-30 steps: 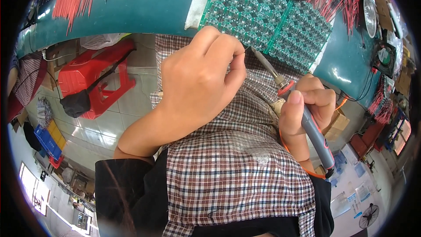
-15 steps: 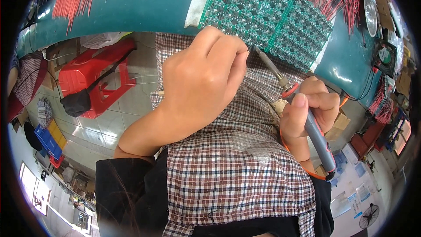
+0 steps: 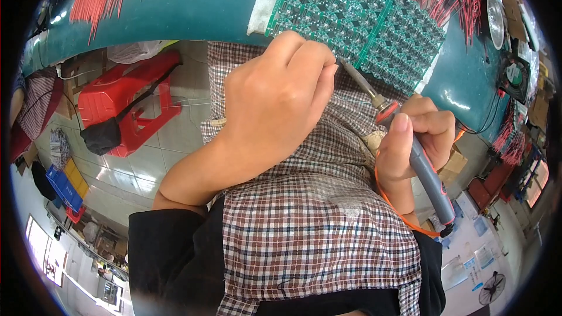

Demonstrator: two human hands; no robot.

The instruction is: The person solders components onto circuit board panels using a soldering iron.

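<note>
Soldering near the left hand, the iron, clenched in the right hand's grip, risks burning fingers curled shut at the green board's six o'clock edge.

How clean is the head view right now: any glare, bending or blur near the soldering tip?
Head view: fisheye curves the teal bench edge; glare patches on it; green circuit board panel sharp; soldering iron sharp in the right hand, its tip hidden behind the left hand.

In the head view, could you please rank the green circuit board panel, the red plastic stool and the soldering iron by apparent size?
1. Green circuit board panel, largest.
2. Red plastic stool, close behind; it lies farther from the camera, so the order is unsure.
3. Soldering iron in the right hand, smallest.
</note>
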